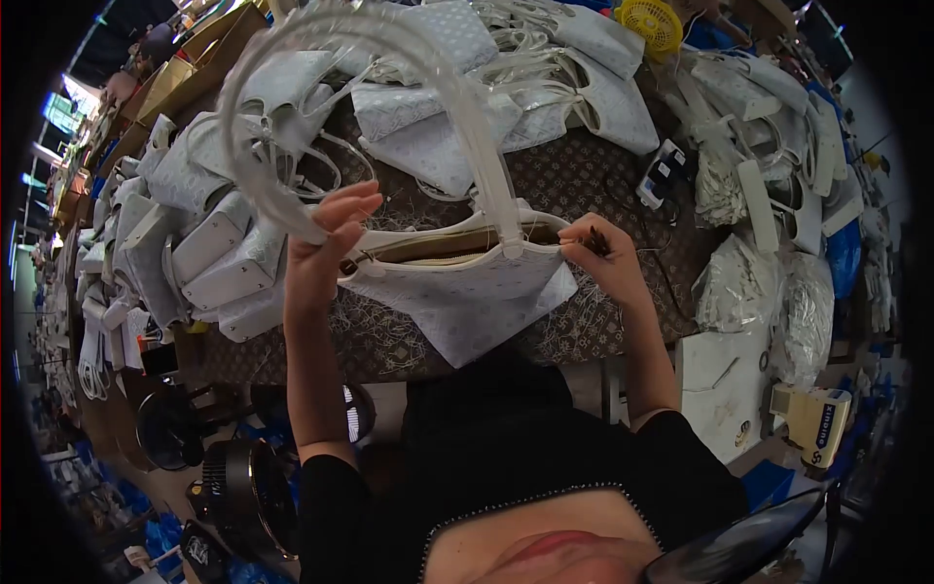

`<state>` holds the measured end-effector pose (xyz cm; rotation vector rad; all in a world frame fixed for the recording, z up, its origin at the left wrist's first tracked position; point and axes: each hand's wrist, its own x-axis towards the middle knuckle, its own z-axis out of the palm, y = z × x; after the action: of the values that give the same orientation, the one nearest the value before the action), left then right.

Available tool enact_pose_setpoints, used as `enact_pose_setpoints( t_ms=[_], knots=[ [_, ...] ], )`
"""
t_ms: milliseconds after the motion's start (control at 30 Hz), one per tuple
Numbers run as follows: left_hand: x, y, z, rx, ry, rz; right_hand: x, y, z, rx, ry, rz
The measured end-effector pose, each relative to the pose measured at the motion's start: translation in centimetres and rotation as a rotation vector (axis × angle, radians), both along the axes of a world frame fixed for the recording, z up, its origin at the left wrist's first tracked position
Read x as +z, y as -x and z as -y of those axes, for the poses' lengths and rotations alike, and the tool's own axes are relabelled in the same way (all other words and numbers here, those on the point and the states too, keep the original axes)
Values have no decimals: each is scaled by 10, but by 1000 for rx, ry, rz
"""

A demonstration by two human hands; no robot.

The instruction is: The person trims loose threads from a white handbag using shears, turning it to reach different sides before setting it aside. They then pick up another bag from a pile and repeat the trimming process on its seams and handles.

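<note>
A white patterned handbag (467, 297) hangs open at the top over the near part of the table, its gold-coloured zip and tan lining showing. My left hand (326, 248) pinches the bag's left top corner, at the foot of the clear-wrapped handle (467, 107), which arches up and is partly blurred. On the other side, my right hand (608, 261) grips the right top corner between thumb and fingers. Something small and dark (596, 241) shows at the right hand's fingers; I cannot make out what it is.
White bags (229, 243) are heaped at left, at the back and at right on the brown patterned table cover (574, 190). Thread scraps lie near the bag. A black-and-white device (662, 175) is at right, a yellow fan (650, 27) behind, and black fans (243, 492) below left.
</note>
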<state>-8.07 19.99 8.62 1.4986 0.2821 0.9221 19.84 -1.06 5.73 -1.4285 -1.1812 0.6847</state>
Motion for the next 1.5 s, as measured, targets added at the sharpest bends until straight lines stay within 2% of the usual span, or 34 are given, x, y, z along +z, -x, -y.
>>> enact_pose_setpoints(
  t_ms=[67, 133, 200, 267, 300, 333, 367, 400, 433, 467, 500, 533, 567, 600, 667, 767, 833, 867, 933, 967, 1000, 1067, 1133, 1167, 1267, 1333, 1400, 1467, 1500],
  knots=[
    [-11, -1, 9, -11, -15, 17, -15, -2, -1, -76, 40, -65],
    [-9, -8, 20, -8, -17, 32, -1, 6, -4, -316, 130, -302],
    [1, -19, 23, 29, -378, -53, 0, 5, -7, -327, 164, -351],
    [-24, -7, 24, 188, -682, -607, 6, 10, -12, -297, 65, -510],
    [-16, -11, 25, 188, -685, -608, 9, 11, -16, -267, 29, -492],
    [-3, -18, 27, 152, -899, -607, 15, 14, -21, -237, -8, -473],
    [4, -22, 28, 113, -1113, -600, 29, 19, -21, -208, 69, -402],
    [3, -21, 30, 110, -1149, -678, 28, 21, -25, -172, 51, -429],
    [2, -19, 30, 108, -1151, -677, 27, 21, -30, -138, 35, -455],
    [1, -15, 28, 71, -1006, -655, 27, 14, -26, -45, 162, -442],
    [0, -12, 25, 37, -860, -631, 19, 16, -29, -44, 163, -441],
    [5, -9, 23, 41, -856, -632, 4, 21, -34, -62, 59, -333],
    [13, -5, 20, -47, -718, -608, -5, 24, -36, -77, -44, -225],
    [16, -2, 17, -133, -578, -583, -5, 23, -36, -68, -38, -226],
    [12, -1, 6, -152, -532, -568, -7, 21, -31, -46, 138, -358],
    [11, -2, -3, -168, -466, -577, -14, 21, -41, -111, 31, -238],
    [31, -6, -5, -227, -382, -611, -13, 22, -38, -114, 53, -243],
    [42, -10, 3, -233, -380, -610, -13, 25, -34, -111, 81, -252],
    [65, -31, 39, 148, -869, -732, -21, 37, -25, -138, 17, -304],
    [63, -41, 49, 172, -950, -620, -28, 43, -20, -160, -52, -355],
    [59, -50, 62, 171, -946, -623, -42, 46, -16, -138, -168, -387],
    [42, -65, 86, 140, -588, -628, -44, 58, -1, -123, -197, -350],
    [25, -71, 98, 71, -557, -742, -41, 70, 17, -81, -273, -251],
    [23, -74, 106, 10, -477, -874, -38, 72, 29, -27, -244, -213],
    [8, -67, 135, 14, -371, -773, -26, 64, 58, 81, -132, -233],
    [-6, -58, 153, -25, -335, -758, -18, 61, 71, 35, -50, -470],
    [-11, -53, 163, -73, -328, -800, -2, 58, 74, -11, 51, -417],
    [-18, -53, 167, -84, -246, -722, 14, 53, 66, -115, 151, -165],
    [-19, -52, 167, -83, -240, -723, 21, 52, 61, -83, 244, -106]
  ],
)
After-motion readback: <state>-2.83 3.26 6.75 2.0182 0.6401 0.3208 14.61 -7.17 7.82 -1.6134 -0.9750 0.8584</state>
